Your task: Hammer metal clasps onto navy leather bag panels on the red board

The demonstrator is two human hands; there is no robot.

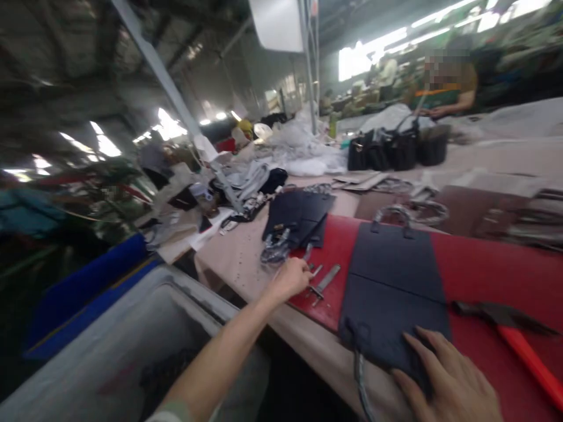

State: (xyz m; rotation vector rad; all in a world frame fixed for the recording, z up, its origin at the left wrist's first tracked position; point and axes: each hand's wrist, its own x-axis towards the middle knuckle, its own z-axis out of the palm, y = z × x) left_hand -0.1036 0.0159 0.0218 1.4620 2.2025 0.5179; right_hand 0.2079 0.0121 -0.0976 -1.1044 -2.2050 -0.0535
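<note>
Beige worktable (237, 258) runs across the view, with a red mat (484, 275) laid on it. Nearest to us, our right hand (444, 378) lies flat and open, palm down, on the near corner of a dark bag panel (391, 275). The panel stretches away from that palm across the mat. A wrapped handle (360, 375) hangs off the near end, just left of the palm, and another handle (393, 214) shows at the far end, so we judge both are fitted. A red-handled hammer (523, 346) lies untouched to the right of the palm.

Farther left, our left hand (290, 280) curls its fingers at loose metal pieces (325, 281). We cannot tell whether it pinches one. Beyond its fingertips lie stacked dark panels (299, 217), then black bags (387, 149) and a co-worker (444, 88).
</note>
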